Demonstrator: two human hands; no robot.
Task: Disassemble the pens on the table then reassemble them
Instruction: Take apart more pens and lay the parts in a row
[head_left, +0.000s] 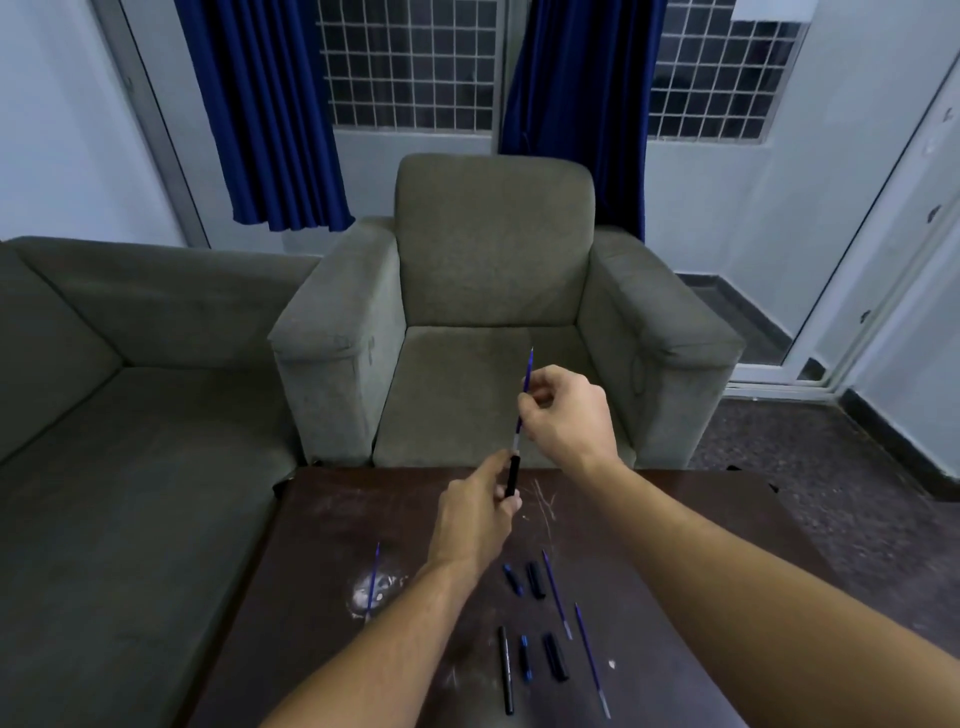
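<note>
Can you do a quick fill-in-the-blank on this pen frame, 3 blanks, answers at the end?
1. The right hand pinches a thin blue ____.
2. The left hand grips a short barrel piece whose colour is ____.
3. One blue refill lies alone on the table, off to the ____ of the other loose parts.

Missing words: refill; black; left

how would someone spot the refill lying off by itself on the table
Start at the dark brown table in front of the grey armchair. Left of the person's left forearm lies a whitish scuffed patch; a thin blue refill lies across it. It lies alone, while the other refills lie right of that forearm, among the pen parts.
</note>
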